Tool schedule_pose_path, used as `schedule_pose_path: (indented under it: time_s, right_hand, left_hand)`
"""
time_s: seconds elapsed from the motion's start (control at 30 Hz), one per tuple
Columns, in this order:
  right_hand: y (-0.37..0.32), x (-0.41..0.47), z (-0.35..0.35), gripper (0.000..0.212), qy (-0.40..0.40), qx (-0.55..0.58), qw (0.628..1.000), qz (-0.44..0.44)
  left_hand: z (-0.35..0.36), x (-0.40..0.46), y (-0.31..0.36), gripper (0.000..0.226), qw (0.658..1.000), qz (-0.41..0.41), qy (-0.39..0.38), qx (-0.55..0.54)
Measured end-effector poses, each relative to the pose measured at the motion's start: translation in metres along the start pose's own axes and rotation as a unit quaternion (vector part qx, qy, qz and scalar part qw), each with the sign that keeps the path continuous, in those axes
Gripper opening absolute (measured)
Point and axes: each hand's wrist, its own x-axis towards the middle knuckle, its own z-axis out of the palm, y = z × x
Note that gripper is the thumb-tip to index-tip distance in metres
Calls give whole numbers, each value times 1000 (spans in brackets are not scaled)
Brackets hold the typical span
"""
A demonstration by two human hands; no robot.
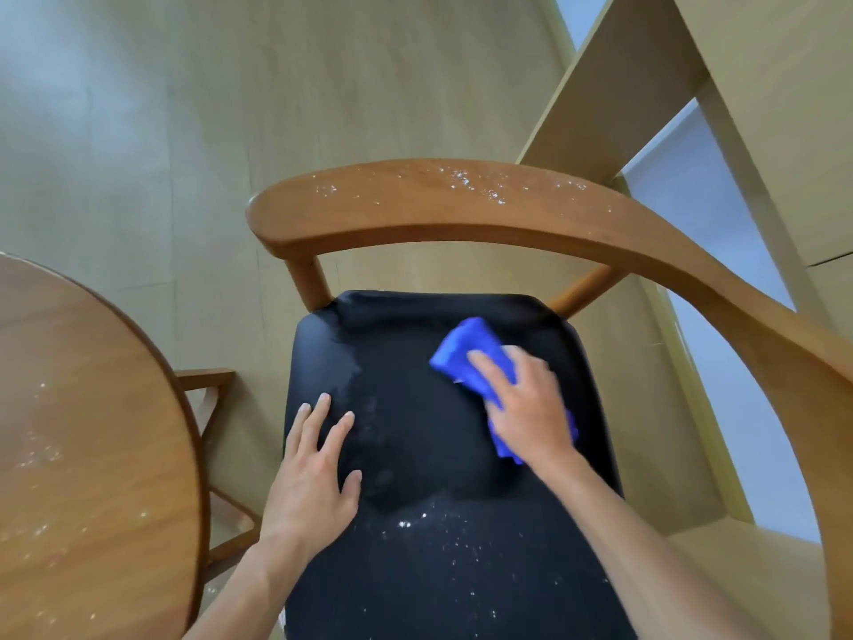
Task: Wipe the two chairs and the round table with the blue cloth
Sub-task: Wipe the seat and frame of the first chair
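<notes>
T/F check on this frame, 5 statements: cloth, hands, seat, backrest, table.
1. The right hand presses the blue cloth on the black seat. True.
2. The left hand holds a spray bottle. False: it rests flat on the seat, holding nothing.
3. White specks remain on the seat's near part. True.
4. The curved backrest is speck-free. False: white specks dot its top.
5. The round table stands at the right. False: it is at the left.
</notes>
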Motion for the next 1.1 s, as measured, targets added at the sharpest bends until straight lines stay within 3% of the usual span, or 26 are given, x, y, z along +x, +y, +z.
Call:
schedule_pose_path:
  time_s: [0.13,0.23,0.3,0.4,0.53,0.7,0.77,0.87,0.93,1.03,1.1]
  right_hand:
    - [8,3,-5,53,48,-48,970,232]
    - [-43,37,4,50,62,-34,950,303]
    - [-81,62,12,47,47,-15,971,233]
    - [-137,90,23,52,-34,30,998,35]
    - [-155,75,24,67,-70,53,994,-57]
    - [-123,-43,1,66,-141,44,945,-292]
    - [-112,-41,-2,68,-163,24,913,-373]
    - [-106,14,4,65,-127,3,891,-436]
    - [-115,51,16,63,-103,3,914,-393]
    - [-139,94,29,70,-94,19,974,-205]
    - [-150,106,30,70,-106,18,985,-132]
  left_hand:
    - [-2,-1,2,65,1000,-4,-17,3]
    - [3,-1,2,67,1000,-6,-11,-14]
    - [5,0,0,67,1000,1,-8,-9]
    - [8,0,-3,67,1000,19,13,-5]
    - [11,-10,-3,44,993,26,116,-9]
    - [1,-21,-6,31,968,-46,231,-91]
    - [-3,-22,-3,22,959,-50,260,-104]
    - [-2,-18,5,17,953,-56,274,-115]
    - [6,-17,10,15,953,-67,270,-121]
    - [20,-24,15,18,957,-72,254,-122]
    - [23,-31,14,20,959,-68,251,-110]
